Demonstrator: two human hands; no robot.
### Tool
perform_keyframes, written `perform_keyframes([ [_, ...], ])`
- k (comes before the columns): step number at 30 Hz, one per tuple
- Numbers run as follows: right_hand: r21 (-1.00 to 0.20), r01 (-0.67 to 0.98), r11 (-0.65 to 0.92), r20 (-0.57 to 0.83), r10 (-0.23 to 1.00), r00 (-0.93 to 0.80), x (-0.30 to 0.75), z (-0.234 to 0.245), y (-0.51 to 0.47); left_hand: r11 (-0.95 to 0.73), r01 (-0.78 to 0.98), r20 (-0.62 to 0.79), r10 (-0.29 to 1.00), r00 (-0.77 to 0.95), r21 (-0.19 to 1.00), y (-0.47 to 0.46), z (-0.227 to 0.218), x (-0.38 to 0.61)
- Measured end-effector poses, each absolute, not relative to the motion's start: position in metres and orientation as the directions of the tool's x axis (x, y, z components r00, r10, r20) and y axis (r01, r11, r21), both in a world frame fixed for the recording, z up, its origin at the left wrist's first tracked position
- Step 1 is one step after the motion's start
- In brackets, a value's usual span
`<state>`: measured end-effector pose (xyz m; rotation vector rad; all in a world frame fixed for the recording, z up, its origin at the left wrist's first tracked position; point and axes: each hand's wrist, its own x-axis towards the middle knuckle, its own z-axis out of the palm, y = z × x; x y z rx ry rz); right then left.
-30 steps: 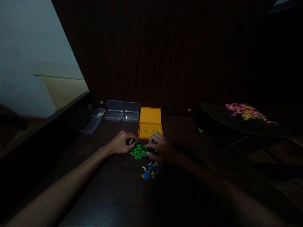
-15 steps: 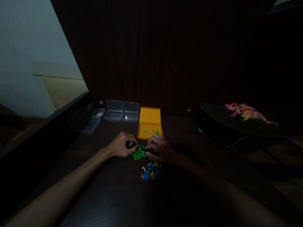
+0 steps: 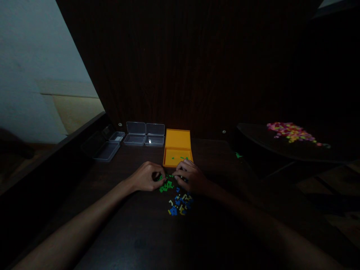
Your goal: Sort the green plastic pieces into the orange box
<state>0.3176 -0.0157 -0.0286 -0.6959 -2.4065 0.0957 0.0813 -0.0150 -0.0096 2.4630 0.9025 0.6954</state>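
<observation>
On a dark wooden table, my left hand (image 3: 146, 176) and my right hand (image 3: 188, 176) curl from either side around a small heap of green pieces (image 3: 166, 184). Fingers of both hands are bent down onto the heap; the dim light hides whether any piece is pinched. Just behind the hands lies an open orange box (image 3: 177, 139) with a few green pieces in its tray. In front of the heap sits a cluster of blue, yellow and white pieces (image 3: 179, 204).
Two open clear plastic cases (image 3: 144, 134) lie left of the orange box, with further clear cases (image 3: 105, 147) near the table's left edge. A pile of pink and yellow pieces (image 3: 292, 132) rests on a dark raised surface at the right. One stray green piece (image 3: 238, 154) lies between.
Both hands have drawn closer together over the green heap, which looks smaller and more covered than before. The view has shifted slightly.
</observation>
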Motion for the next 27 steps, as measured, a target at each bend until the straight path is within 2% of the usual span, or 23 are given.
perform_keyframes([
  [4, -0.269, 0.467, 0.843, 0.541, 0.533, -0.651, 0.3183, -0.0308, -0.0138, -0.687, 0.464, 0.3, 0.69, 0.659, 0.559, -0.0125, -0.0123, 0.0798],
  [12, -0.257, 0.471, 0.844, 0.528, 0.531, -0.663, 0.3184, -0.0317, -0.0134, -0.706, 0.41, 0.332, 0.662, 0.672, 0.578, -0.0152, -0.0119, 0.0831],
  [27, -0.295, 0.449, 0.844, 0.474, 0.537, -0.698, 0.3186, -0.0258, -0.0152, -0.649, 0.391, 0.31, 0.699, 0.644, 0.652, -0.0152, -0.0138, 0.0866],
])
